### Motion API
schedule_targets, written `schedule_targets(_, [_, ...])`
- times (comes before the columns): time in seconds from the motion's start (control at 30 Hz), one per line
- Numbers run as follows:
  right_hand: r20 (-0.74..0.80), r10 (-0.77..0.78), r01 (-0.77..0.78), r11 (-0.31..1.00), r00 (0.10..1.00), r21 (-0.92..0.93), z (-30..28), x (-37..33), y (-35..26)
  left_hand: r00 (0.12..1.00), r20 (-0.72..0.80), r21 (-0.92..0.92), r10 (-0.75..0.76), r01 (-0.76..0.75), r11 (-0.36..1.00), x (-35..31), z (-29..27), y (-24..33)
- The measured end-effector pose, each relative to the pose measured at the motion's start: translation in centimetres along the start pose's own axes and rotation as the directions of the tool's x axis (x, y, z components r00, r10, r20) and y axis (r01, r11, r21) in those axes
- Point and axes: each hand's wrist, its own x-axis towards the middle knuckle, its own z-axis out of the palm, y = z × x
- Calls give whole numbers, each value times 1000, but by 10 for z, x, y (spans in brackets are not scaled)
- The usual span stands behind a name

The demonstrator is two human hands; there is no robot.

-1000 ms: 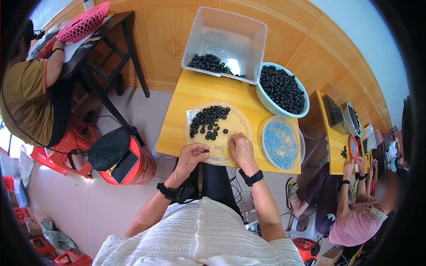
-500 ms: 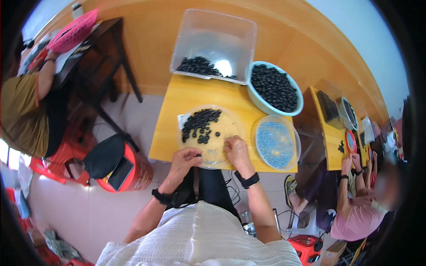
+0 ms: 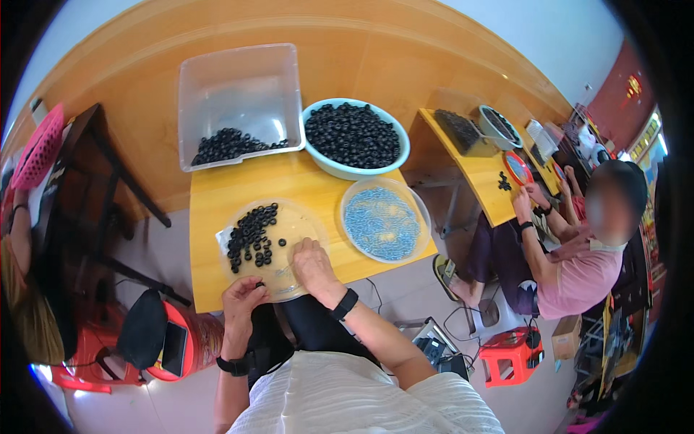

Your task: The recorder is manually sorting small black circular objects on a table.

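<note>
My left hand is at the near edge of a round clear tray, thumb and fingertips pinching a small black ring-like piece. Inside the tray's near right part, my right hand has its fingers bent down and close together beside a few thin, shiny slivers. Whatever its fingertips hold is hidden. A spread of black pieces fills the left part of the tray, with one lying apart near the middle. A white label sticks to the tray's left rim.
Behind the tray stand a clear bin with black pieces and a light-blue basin heaped with them. A clear round dish of thin blue pieces is on the right. A seated person works at another yellow table.
The view has turned to the right, so my table sits further left. My right hand's fingers have opened out somewhat and reach down toward the tray. My left hand keeps its black piece.
</note>
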Motion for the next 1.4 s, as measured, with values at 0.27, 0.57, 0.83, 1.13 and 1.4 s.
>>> schedule_targets(0.27, [43, -71, 76, 989, 997, -125, -5, 3, -2, 992, 107, -374, -63, 99, 922, -8, 5, 22])
schedule_targets(0.57, [73, -69, 78, 989, 995, -128, -6, 4, -6, 973, 225, -465, -49, 151, 872, -16, 5, 26])
schedule_targets(0.83, [24, -20, 17, 994, 1000, 104, -10, 0, 3, 974, 221, -470, -55, 155, 869, -21, -2, 20])
schedule_targets(1.13, [195, 259, -268, 288, 946, 919, -22, -2, 0, 981, 178, -470, -73, 150, 870, -20, -1, 18])
schedule_targets(1.4, [317, 65, -314, -47, 946, 948, -60, -8, -40, 979, 179, -408, -101, 167, 898, -16, 0, 17])
